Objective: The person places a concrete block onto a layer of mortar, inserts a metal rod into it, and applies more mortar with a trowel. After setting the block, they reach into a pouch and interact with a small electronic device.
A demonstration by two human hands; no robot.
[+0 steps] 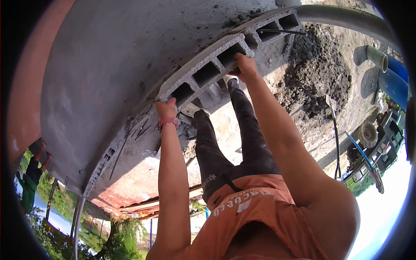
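The grey concrete block (207,69), rough and long with square hollow cells, lies along the top edge of a smooth plastered wall (108,65). The left hand (167,109) and right hand (245,65) each clasp one end. Dark lumpy mortar (318,71) is heaped nearby.

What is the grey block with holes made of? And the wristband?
The block looks like concrete: dull grey, rough and grainy, with square hollow cells. The wristband seems rubber or fabric, pink and smooth; too small to tell which.
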